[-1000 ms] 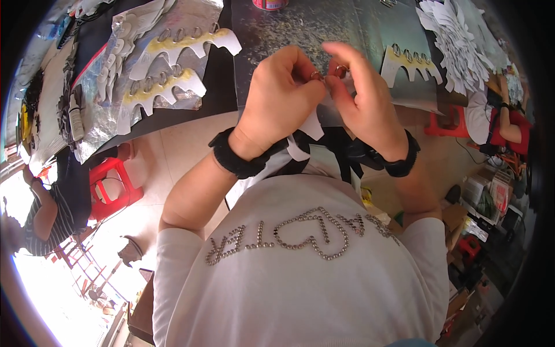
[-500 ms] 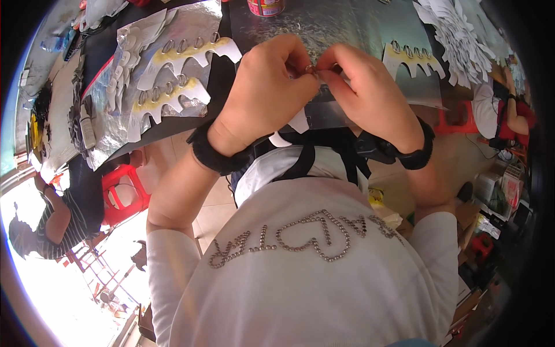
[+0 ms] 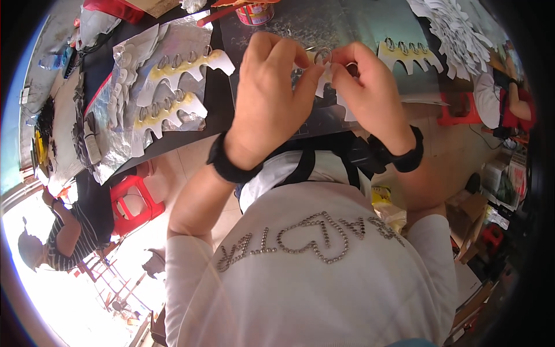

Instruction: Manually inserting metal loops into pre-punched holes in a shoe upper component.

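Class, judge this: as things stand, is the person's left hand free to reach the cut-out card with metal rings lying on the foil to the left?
Probably not at once: the left hand is pinching the small white piece together with the right hand. The ringed card lies uncovered, so only that grip hinders it.

A dark bench (image 3: pixel 217 110) stands above a pale tiled floor (image 3: pixel 185 168); red plastic stools (image 3: pixel 134 202) sit below, bright daylight at lower left.

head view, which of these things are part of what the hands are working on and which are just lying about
In hand:
left hand
right hand
small metal ring
white cut-out card piece

Lying about:
white and yellow toothed cards with rings
red-labelled tin can
red plastic stool
white paper flower shapes
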A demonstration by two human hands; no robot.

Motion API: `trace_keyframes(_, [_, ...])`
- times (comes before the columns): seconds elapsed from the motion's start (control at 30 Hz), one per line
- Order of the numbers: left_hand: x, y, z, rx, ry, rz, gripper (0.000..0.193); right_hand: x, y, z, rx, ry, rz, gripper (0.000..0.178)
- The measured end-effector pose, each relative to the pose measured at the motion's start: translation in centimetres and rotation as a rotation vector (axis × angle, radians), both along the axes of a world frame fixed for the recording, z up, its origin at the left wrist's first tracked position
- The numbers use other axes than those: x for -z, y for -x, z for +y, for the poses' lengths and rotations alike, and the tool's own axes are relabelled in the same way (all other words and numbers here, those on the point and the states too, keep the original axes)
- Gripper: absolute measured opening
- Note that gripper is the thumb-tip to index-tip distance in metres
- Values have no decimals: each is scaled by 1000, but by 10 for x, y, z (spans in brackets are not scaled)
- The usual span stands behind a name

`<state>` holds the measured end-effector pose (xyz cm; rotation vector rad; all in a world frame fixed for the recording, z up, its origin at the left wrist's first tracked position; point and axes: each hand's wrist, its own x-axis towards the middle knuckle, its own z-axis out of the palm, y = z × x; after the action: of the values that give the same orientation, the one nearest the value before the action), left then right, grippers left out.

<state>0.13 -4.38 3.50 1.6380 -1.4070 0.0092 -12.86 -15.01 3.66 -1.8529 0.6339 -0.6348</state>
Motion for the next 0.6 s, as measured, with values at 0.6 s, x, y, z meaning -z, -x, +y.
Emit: trace_keyframes(0.6, [38, 21, 9, -89, 216, 242, 12, 17, 2, 8, -66, -1092, -202, 10])
